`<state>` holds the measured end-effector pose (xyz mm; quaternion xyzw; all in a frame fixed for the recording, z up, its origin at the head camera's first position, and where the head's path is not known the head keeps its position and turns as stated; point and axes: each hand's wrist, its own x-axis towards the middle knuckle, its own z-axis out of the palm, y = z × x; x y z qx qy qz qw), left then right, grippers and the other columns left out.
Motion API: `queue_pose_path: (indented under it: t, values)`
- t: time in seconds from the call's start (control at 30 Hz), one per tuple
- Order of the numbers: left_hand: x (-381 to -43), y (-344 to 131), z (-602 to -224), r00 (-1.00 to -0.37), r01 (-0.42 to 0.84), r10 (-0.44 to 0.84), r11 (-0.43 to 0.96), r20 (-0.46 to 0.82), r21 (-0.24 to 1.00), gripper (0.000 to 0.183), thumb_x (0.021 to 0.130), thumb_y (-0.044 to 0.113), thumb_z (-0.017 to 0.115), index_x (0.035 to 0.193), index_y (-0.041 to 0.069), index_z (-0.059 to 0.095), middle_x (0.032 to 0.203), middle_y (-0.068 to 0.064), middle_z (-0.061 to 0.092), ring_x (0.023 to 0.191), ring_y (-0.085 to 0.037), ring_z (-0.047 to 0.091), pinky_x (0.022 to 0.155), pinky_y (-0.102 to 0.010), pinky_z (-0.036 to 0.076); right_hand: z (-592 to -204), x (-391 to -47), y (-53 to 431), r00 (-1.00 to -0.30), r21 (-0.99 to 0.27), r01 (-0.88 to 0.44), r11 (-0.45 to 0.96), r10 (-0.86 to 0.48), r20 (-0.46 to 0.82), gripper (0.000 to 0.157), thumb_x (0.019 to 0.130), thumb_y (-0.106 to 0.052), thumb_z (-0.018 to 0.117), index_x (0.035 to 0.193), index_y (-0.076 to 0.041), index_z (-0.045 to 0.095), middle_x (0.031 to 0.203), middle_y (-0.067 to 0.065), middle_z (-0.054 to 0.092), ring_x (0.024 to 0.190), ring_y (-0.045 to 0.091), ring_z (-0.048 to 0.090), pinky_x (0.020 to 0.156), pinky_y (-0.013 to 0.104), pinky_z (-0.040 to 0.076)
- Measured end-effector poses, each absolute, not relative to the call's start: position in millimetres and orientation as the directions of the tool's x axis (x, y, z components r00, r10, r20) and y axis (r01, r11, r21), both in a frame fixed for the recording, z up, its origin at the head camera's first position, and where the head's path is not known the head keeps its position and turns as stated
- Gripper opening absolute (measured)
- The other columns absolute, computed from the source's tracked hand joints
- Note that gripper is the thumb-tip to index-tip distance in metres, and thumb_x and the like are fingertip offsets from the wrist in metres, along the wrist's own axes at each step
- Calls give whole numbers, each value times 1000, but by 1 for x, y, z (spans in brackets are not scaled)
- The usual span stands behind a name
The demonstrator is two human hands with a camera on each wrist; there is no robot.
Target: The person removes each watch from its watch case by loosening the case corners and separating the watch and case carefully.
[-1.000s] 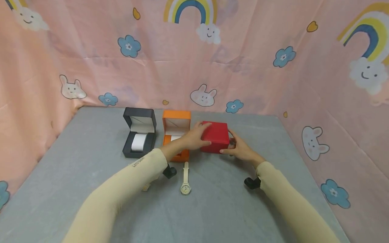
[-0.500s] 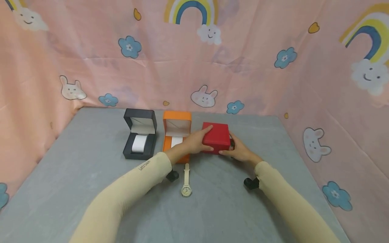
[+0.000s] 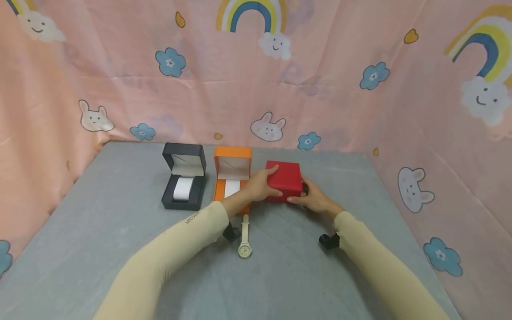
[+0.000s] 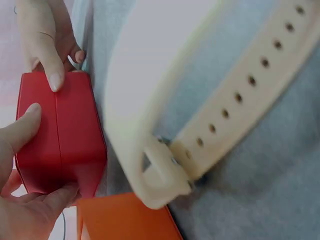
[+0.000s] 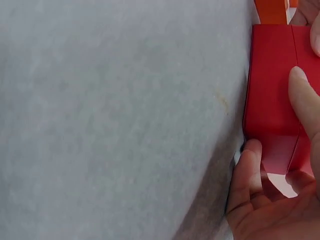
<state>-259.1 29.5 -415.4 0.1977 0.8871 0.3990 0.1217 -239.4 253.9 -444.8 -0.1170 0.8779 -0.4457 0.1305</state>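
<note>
A closed red box (image 3: 284, 180) sits on the grey cloth between my hands. My left hand (image 3: 258, 186) holds its left side, with the thumb on the front face. The right hand (image 3: 316, 198) grips the right side, its thumb on the front and fingers at the side, as the right wrist view shows. A small dark thing (image 3: 306, 188) shows between the right hand and the box; its kind is unclear. Nearer me lies a cream wristwatch (image 3: 245, 244); its holed strap (image 4: 250, 82) fills much of the left wrist view.
Left of the red box stands an open orange watch box (image 3: 233, 162) with a white cushion (image 3: 232, 186), partly behind my left hand. Further left is an open dark watch box (image 3: 184, 175) with a white cushion. A patterned pink curtain (image 3: 224, 98) borders the table.
My left forearm has shifted slightly right, and a small pale object beside it is now hidden. Both hands stay on the red box, which has hardly moved.
</note>
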Motion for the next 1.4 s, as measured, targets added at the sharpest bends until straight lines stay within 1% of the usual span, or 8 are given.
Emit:
queue_pose_path:
  t: [0.2,0.3,0.5,0.77,0.97,1.1,1.23,1.4]
  values:
    - [-261,31,-415,-903,232,426,582,-49,780,85,89,24,79,160,17,32,149,-16,50,125,-30,51,101,-44,51,-442,-241,252,-940,-829,-82,554,-320,-121,89,93,-21,74,162,-9,19,151,21,45,129,37,48,102,47,50]
    - [-261,31,-416,-900,234,434,570,-46,788,82,91,26,76,160,17,32,151,-16,49,128,-31,50,104,-46,50,-442,-240,253,-940,-820,-90,565,-320,-117,83,94,-21,73,160,-7,25,149,22,48,124,35,50,97,42,50]
    - [-259,32,-413,-898,219,436,566,-63,794,77,94,28,72,159,17,32,150,-15,49,128,-32,50,102,-47,52,-442,-234,253,-945,-793,-56,606,-289,-154,65,98,-27,68,150,-1,39,129,21,58,97,23,55,73,29,50]
    - [-258,30,-407,-883,223,459,593,-97,774,76,97,28,69,160,17,30,144,-16,53,122,-29,52,100,-43,52,-441,-232,251,-948,-794,-7,608,-257,-188,64,97,-31,69,146,2,44,125,21,59,93,24,55,73,29,50]
    - [-255,30,-396,-873,247,477,619,-107,745,75,98,27,67,161,12,28,143,-17,54,121,-28,52,100,-41,50,-449,-234,252,-952,-778,-86,623,-281,-120,58,97,-25,70,143,3,47,120,22,63,86,22,57,68,28,50]
    - [-256,31,-391,-865,264,488,644,-119,718,73,100,28,64,160,9,28,140,-17,57,117,-28,54,97,-38,49,-453,-233,254,-954,-764,-128,632,-290,-80,57,95,-22,71,141,4,49,120,23,64,86,23,58,68,29,51]
    - [-261,31,-383,-860,283,496,659,-120,697,68,101,29,62,158,5,32,146,-17,56,117,-29,55,101,-38,49,-452,-233,253,-956,-764,-121,634,-282,-82,60,95,-26,72,143,2,48,126,22,62,96,26,58,71,31,52]
    - [-264,33,-372,-864,300,491,682,-114,667,64,103,30,59,155,2,37,148,-18,54,115,-29,57,106,-40,48,-452,-235,254,-954,-755,-117,645,-284,-95,63,96,-28,71,146,0,45,135,21,60,112,32,56,89,37,54]
